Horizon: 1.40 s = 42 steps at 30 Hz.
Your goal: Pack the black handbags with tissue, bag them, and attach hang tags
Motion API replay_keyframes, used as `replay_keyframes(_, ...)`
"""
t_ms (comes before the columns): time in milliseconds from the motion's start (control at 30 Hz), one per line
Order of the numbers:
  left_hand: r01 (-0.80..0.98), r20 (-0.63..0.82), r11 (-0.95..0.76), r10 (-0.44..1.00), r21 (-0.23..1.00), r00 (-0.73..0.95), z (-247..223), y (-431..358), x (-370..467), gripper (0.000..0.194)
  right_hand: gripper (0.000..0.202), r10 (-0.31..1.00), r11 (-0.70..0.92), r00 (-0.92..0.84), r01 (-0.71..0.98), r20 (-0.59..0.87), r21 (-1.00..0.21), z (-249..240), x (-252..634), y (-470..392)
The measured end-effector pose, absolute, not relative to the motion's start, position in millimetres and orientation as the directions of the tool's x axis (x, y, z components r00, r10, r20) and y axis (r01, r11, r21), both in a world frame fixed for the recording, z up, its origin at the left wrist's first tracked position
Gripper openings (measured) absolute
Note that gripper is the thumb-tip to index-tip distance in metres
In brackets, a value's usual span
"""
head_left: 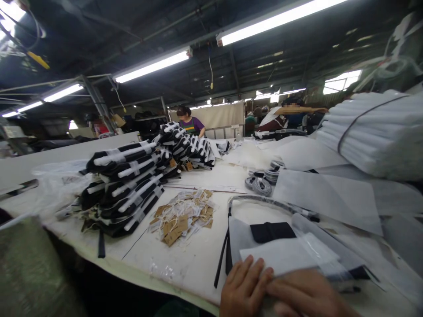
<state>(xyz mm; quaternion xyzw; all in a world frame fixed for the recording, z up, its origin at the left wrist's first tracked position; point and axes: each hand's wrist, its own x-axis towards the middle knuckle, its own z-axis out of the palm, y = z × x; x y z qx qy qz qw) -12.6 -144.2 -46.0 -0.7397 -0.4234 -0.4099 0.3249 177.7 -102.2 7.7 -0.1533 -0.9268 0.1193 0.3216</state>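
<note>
Black bag (pixel 272 232) lies on the worktop (pixel 198 268), partly under a white sheet (pixel 280 255); left hand (pixel 246 286) and right hand (pixel 306 293) cover its near edge; can't tell how tight either grip is; brown tags (pixel 175 229) sit left.

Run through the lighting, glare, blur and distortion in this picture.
Head view: ceiling tubes glare white against a dark roof; distant window washed out; right hand softly blurred; white bundle looks stretched near the edge, as with a wide lens.

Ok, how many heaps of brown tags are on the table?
1: the tag heap, between the black-and-white stack and the left hand. Any behind the stack would be hidden.
</note>
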Motion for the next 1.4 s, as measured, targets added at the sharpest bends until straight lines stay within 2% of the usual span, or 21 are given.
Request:
replay_keyframes(100,0.908,0.898,-0.408,0.357,-0.098,0.257,-52.2,-143.5,-4.3,0.030,0.027,0.684,0.720,-0.626,0.501,0.374,-0.480,37.8,152.4,-46.7)
replay_keyframes(133,0.913,0.910,-0.399,0.345,-0.080,0.231,-55.7,-142.3,-1.3,0.030,0.026,0.774,0.613,-0.592,0.613,0.224,-0.498,42.2,141.6,-23.8)
replay_keyframes(167,0.918,0.924,-0.392,0.325,-0.061,0.200,-60.3,-140.5,1.9,0.029,0.025,0.803,0.567,-0.577,0.663,0.149,-0.490,43.0,130.3,-1.1)
replay_keyframes(267,0.928,0.969,-0.372,0.230,0.003,0.089,-76.7,-131.4,12.1,0.027,0.020,0.859,0.457,-0.513,0.772,-0.008,-0.441,27.9,98.1,53.5)
replay_keyframes(400,0.928,0.991,-0.360,0.119,0.095,-0.055,-85.5,-121.7,20.4,0.024,0.025,0.890,0.334,-0.429,0.844,-0.155,-0.421,-1.9,69.4,85.1)
replay_keyframes(467,0.928,0.990,-0.358,0.126,0.102,-0.061,-80.4,-122.3,19.3,0.024,0.024,0.882,0.280,-0.414,0.845,-0.225,-0.455,-9.0,63.9,91.7)
replay_keyframes(567,0.930,0.978,-0.366,0.204,0.042,0.036,-70.7,-126.2,14.4,0.021,0.022,0.853,0.172,-0.397,0.828,-0.340,-0.534,-9.8,66.2,98.5)
replay_keyframes(667,0.930,0.981,-0.359,0.193,0.073,-0.003,-71.5,-126.4,14.8,0.023,0.022,0.813,0.057,-0.412,0.759,-0.411,-0.648,-6.7,75.5,100.1)
replay_keyframes(867,0.919,0.981,-0.355,0.148,0.172,-0.126,-89.1,-120.1,27.3,0.023,0.019,0.810,-0.067,-0.490,0.468,-0.321,-0.881,-1.4,78.7,98.0)
replay_keyframes(1000,0.928,0.982,-0.349,0.175,0.133,-0.075,-85.4,-122.6,22.5,0.021,0.025,0.860,-0.040,-0.473,0.313,-0.192,-0.949,11.9,64.0,108.9)
replay_keyframes(1133,0.932,0.973,-0.357,0.228,0.058,0.027,-83.3,-124.4,19.6,0.011,0.035,0.856,0.039,-0.513,0.202,-0.072,-0.979,38.1,59.1,112.4)
replay_keyframes(1267,0.921,0.980,-0.365,0.189,0.133,-0.067,-91.8,-122.8,24.3,0.014,0.044,0.811,0.134,-0.585,0.149,0.022,-0.980,62.9,78.9,81.8)
replay_keyframes(1333,0.920,0.974,-0.372,0.221,0.122,-0.039,-90.4,-124.9,22.2,0.021,0.039,0.760,0.248,-0.645,0.169,0.083,-0.954,69.5,96.6,53.7)
replay_keyframes(1400,0.920,0.957,-0.385,0.286,0.074,0.043,-81.9,-130.0,15.0,0.026,0.028,0.669,0.428,-0.728,0.215,0.148,-0.878,70.1,116.3,22.4)
